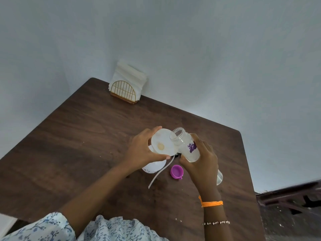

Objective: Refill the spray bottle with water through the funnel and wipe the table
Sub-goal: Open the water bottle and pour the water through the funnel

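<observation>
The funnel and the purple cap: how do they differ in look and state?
The funnel is white and wide; the purple cap is smaller. The left hand holds the funnel above the table, while the cap lies untouched on it. Both show their open side to the camera.

Two hands work over one brown wooden table (73, 145). On or above it are one white funnel (162, 143), one clear bottle with purple print (186, 145), one purple cap (176, 171), one white dip tube (160, 173), one white spray bottle (153, 166), one gold wire napkin holder (124, 91) and one further clear container (219, 178). Two bracelets circle one wrist.
</observation>
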`<act>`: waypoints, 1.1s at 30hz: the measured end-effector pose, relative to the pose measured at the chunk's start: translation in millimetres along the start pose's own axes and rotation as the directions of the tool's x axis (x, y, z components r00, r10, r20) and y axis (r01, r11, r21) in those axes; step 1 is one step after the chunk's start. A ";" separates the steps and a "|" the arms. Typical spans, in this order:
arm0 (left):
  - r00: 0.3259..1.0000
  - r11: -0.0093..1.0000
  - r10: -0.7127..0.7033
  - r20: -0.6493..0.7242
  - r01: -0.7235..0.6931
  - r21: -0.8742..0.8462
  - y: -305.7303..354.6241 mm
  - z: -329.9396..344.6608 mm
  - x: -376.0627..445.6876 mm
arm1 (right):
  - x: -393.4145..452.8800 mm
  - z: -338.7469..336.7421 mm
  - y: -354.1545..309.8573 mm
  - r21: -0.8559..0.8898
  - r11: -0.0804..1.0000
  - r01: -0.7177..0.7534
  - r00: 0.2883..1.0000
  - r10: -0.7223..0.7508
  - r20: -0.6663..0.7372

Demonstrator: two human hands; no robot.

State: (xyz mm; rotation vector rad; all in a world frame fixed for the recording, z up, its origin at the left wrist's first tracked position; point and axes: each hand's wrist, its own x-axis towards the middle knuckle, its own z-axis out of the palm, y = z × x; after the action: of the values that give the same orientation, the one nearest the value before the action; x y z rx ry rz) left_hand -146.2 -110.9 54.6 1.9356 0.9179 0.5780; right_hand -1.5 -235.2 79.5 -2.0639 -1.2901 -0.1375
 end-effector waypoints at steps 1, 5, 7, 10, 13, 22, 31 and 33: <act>1.000 1.000 -0.002 -0.003 0.002 0.002 0.4 -0.4 -0.2 | 1.0 -0.8 0.5 -0.009 1.000 0.006 1.000 -0.006 0.004; 1.000 1.000 0.007 -0.001 -0.007 -0.013 1.2 -1.7 -1.1 | 4.3 -0.7 3.7 -0.050 0.998 0.030 0.999 -0.029 0.022; 1.000 1.000 0.008 -0.002 -0.008 -0.025 1.5 -2.2 -1.2 | 5.4 0.7 5.2 -0.070 0.997 0.045 0.999 -0.043 0.031; 1.000 0.999 -0.001 -0.013 0.000 -0.039 0.3 -2.9 -1.1 | 7.2 2.8 7.4 -0.086 0.994 0.065 0.997 -0.062 0.037; 1.000 0.999 -0.012 -0.017 0.012 -0.032 -1.0 -4.3 -0.2 | 8.9 2.9 8.4 -0.094 0.992 0.079 0.996 -0.075 0.050; 0.999 0.999 -0.030 -0.040 0.030 0.012 2.7 -5.3 2.4 | 14.3 3.8 8.7 -0.107 0.990 0.094 0.994 -0.087 0.073; 0.999 0.999 -0.041 -0.027 0.041 0.008 1.1 -6.8 3.1 | 19.3 4.3 6.9 -0.115 0.987 0.115 0.991 -0.105 0.085; 0.999 0.999 -0.038 -0.021 0.038 0.005 1.2 -7.4 3.0 | 19.7 4.7 7.0 -0.116 0.986 0.118 0.991 -0.108 0.085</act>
State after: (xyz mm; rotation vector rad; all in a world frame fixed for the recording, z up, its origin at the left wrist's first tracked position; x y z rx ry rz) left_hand -149.0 -105.1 59.5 1.9160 0.9677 0.5748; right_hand 12.9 -219.4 80.9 -2.1159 -1.4802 -0.1918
